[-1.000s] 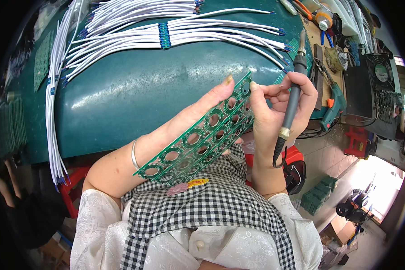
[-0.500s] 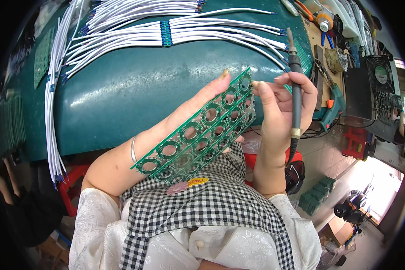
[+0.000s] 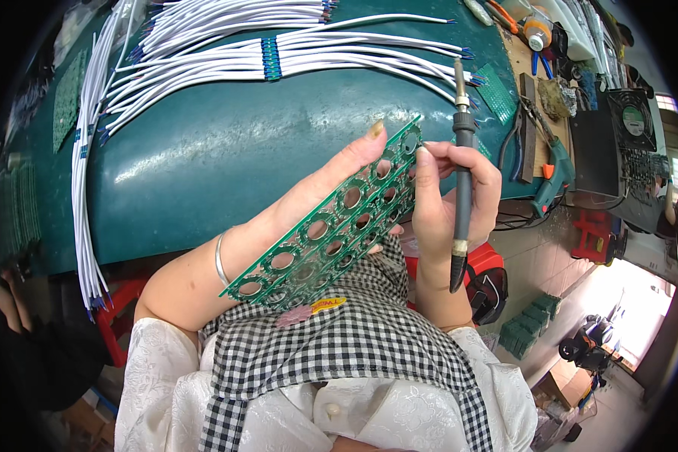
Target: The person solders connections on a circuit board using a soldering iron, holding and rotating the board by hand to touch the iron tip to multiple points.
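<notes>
My left hand (image 3: 358, 154) grips a green circuit board panel (image 3: 330, 197), its thumb along the upper edge and its other fingers mostly hidden behind. The panel is tilted and carries rows of ring-shaped boards with round holes. A soldering iron (image 3: 463, 177) with a dark handle is held upright in my right hand (image 3: 456, 188), its metal tip pointing away from me, toward the wires. The right thumb and forefinger pinch together at the panel's upper right corner; whether something small is between them I cannot make out.
Bundles of white wires (image 3: 203, 75) with blue ends lie across the green table (image 3: 226, 162); another bundle (image 3: 87, 188) hangs over its left edge. To the right are pliers (image 3: 514, 143), a green glue gun (image 3: 556, 181) and a black fan unit (image 3: 631, 120). Red stools stand below.
My right hand has moved left, with the soldering iron, and its thumb and forefinger have closed at the panel's corner. The left hand and panel have barely shifted.
</notes>
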{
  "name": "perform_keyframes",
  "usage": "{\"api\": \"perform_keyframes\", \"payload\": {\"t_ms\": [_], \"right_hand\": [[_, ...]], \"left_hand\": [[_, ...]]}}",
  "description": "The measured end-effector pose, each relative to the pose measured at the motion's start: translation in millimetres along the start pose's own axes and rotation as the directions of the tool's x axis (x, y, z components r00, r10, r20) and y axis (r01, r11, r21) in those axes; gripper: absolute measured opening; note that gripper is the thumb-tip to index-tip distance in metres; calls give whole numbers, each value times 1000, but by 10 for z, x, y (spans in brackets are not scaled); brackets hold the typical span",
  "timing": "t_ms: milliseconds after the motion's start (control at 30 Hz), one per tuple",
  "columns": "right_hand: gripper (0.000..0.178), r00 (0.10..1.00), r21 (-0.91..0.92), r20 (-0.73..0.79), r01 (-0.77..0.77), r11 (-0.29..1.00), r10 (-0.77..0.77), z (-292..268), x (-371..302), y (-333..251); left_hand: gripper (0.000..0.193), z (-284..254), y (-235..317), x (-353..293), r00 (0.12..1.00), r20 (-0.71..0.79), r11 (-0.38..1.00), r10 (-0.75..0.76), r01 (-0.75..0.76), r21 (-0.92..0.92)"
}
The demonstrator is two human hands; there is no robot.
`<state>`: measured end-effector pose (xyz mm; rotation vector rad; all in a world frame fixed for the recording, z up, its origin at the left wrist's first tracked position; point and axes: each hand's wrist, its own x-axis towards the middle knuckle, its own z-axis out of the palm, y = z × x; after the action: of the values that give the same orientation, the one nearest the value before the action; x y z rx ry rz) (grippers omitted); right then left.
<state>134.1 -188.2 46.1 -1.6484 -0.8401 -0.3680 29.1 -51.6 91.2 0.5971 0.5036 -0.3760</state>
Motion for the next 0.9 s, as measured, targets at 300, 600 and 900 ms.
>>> {"api": "perform_keyframes", "payload": {"t_ms": [300, 600, 900], "right_hand": [[29, 999, -1, -28, -36, 999, 36, 10, 55, -40], [29, 997, -126, -72, 29, 992, -38, 47, 31, -25], [29, 990, -55, -127, -63, 996, 56, 101, -21, -48]], "left_hand": [[72, 16, -29, 2, 998, -57, 999, -21, 22, 24], [66, 48, -3, -17, 1000, 9, 1000, -2, 1, 14], [73, 52, -55, -16, 998, -64, 998, 21, -17, 65]]}}
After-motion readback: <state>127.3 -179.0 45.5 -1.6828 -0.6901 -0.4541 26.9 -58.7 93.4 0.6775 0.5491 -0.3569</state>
